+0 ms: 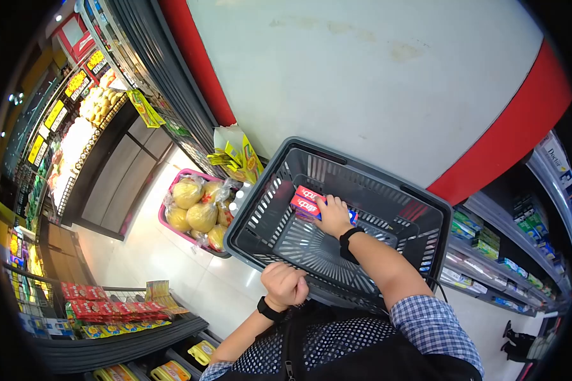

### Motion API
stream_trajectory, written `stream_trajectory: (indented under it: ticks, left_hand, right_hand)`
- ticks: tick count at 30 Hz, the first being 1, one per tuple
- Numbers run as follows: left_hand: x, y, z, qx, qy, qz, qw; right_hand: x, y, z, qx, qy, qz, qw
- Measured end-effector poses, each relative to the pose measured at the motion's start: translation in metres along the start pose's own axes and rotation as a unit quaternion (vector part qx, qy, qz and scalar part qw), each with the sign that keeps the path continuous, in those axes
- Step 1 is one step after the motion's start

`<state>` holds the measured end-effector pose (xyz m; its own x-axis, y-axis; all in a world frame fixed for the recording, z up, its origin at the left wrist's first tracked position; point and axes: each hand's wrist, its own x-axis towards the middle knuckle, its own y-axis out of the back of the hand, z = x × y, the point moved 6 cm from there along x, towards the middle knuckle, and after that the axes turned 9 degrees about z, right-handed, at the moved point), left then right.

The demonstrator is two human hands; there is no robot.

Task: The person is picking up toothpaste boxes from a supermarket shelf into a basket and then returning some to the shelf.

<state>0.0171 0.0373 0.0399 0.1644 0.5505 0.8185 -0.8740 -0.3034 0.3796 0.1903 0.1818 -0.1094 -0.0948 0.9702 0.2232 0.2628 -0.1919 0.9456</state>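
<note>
A grey plastic shopping basket (276, 220) stands in front of me, with slotted walls and floor. Inside it lie red boxes with white lettering (306, 202), and a bit of blue packaging (353, 216) shows beside them. My right hand (334, 216) reaches into the basket, its fingers closed over the right part of the red boxes. At the basket's near left edge is my left hand (285, 284), curled into a fist; whether it grips the rim is hidden.
Yellow bagged fruit (202, 217) fills a pink-rimmed basket (166, 219) on the floor. Produce shelves (108, 168) stand at left, red packets (111, 308) at lower left, and stocked shelves (502, 254) at right. Part of another person (521, 343) shows at lower right.
</note>
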Motion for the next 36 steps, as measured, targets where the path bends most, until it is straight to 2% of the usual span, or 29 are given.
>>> stream_trajectory:
  ticks: [4,6,17,19,22,26,29,31,33,36]
  left_hand:
    - [-0.001,0.001,0.001,0.003,0.007,0.002,1.0]
    - [0.002,0.002,0.002,0.008,0.002,0.005,1.0]
    - [0.006,0.002,0.003,0.002,-0.014,0.016,1.0]
    - [0.006,0.003,0.003,0.0,-0.013,0.015,1.0]
    - [0.005,0.002,0.002,0.0,-0.012,0.015,1.0]
    - [0.003,0.002,0.002,0.008,-0.012,0.009,1.0]
    - [0.003,0.002,0.001,0.005,-0.005,0.003,1.0]
    - [0.004,0.001,0.0,0.008,-0.011,0.002,1.0]
    - [0.001,0.001,0.001,0.011,-0.014,0.005,1.0]
    - [0.003,0.002,0.002,0.012,-0.015,0.004,1.0]
  right_hand:
    - [-0.001,-0.006,0.005,-0.003,0.017,0.004,1.0]
    - [0.0,-0.002,0.011,-0.009,0.055,0.006,0.998]
    - [-0.017,0.015,0.021,0.011,0.067,0.028,0.997]
    - [-0.019,0.016,0.017,0.026,0.058,0.035,0.997]
    - [-0.038,0.015,-0.013,0.035,0.108,0.048,0.992]
    - [-0.067,-0.005,-0.041,0.048,0.131,-0.003,0.99]
    - [-0.071,-0.027,-0.04,0.008,0.112,0.004,0.994]
    - [-0.069,-0.029,-0.037,0.007,0.062,0.006,0.998]
    - [-0.065,-0.032,-0.037,-0.018,0.081,0.059,0.995]
    - [-0.057,-0.041,-0.034,-0.092,0.123,0.085,0.984]
